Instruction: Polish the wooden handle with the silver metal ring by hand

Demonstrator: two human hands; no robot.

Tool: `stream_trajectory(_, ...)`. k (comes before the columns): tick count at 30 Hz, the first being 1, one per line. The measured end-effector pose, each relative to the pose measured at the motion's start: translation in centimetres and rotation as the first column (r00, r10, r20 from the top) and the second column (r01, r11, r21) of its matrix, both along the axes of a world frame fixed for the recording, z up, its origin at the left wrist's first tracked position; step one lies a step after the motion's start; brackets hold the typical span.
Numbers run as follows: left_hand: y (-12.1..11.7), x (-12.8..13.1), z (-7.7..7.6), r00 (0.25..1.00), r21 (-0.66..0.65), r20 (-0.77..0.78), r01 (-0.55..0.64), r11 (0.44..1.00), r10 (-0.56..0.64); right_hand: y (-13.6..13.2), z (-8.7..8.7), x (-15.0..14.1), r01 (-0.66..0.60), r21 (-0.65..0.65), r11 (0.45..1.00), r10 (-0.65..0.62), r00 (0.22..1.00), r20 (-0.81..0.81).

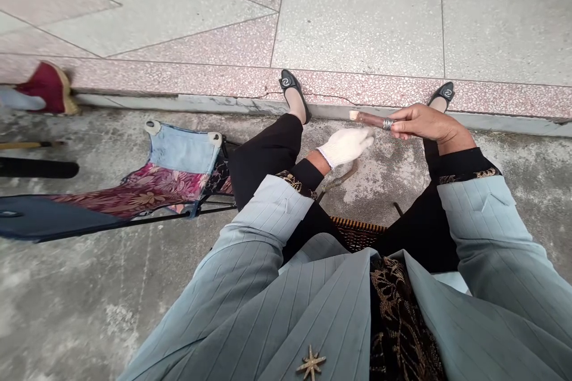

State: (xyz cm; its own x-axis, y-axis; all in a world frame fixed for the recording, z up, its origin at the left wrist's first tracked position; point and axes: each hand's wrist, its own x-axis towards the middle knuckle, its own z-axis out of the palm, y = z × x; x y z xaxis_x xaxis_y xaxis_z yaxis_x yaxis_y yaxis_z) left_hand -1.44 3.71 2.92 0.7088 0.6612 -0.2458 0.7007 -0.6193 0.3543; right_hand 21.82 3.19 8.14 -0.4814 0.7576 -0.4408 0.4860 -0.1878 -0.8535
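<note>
My right hand (422,122) is bare and closed on a short brown wooden handle (370,119). Silvery wire is wound round it near my fingers, and its pale cut end points left. My left hand (344,146), in a white knitted glove, is just below and left of the handle, apart from it. Its fingers are bent and pressed together, pointing right; what is in them, if anything, is hidden. Under the glove a curved, branch-like stick (340,180) shows against the ground; I cannot tell whether the glove touches it.
Between my legs shows a woven seat edge (357,232). A folding chair (170,181) with patterned cloth stands on my left. Beyond it are another person's red shoe (44,86) and a long black object (38,168). A low step edge (214,104) runs across, with my feet on it.
</note>
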Motion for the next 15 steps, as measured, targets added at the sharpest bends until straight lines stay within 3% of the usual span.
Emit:
stream_trajectory(6,-0.2,0.0,-1.4,0.999,0.008,-0.002,0.034,0.999,-0.034,0.5,-1.5,-0.8,0.140,0.010,0.990,-0.141,0.988,0.056)
stream_trajectory(10,-0.4,0.4,-2.1,0.994,-0.025,-0.046,0.094,0.995,-0.095,1.1,-2.7,-1.0,0.177,0.111,0.978,-0.199,0.950,0.239)
stream_trajectory(13,-1.1,0.7,-2.1,0.983,-0.009,-0.071,0.170,0.985,-0.170,1.5,-3.6,-1.4,0.073,0.225,0.972,-0.186,0.823,0.537)
stream_trajectory(15,-1.7,0.9,-1.7,0.977,0.045,-0.079,0.202,0.978,-0.198,1.4,-4.2,-2.1,-0.072,0.207,0.976,-0.097,0.703,0.705)
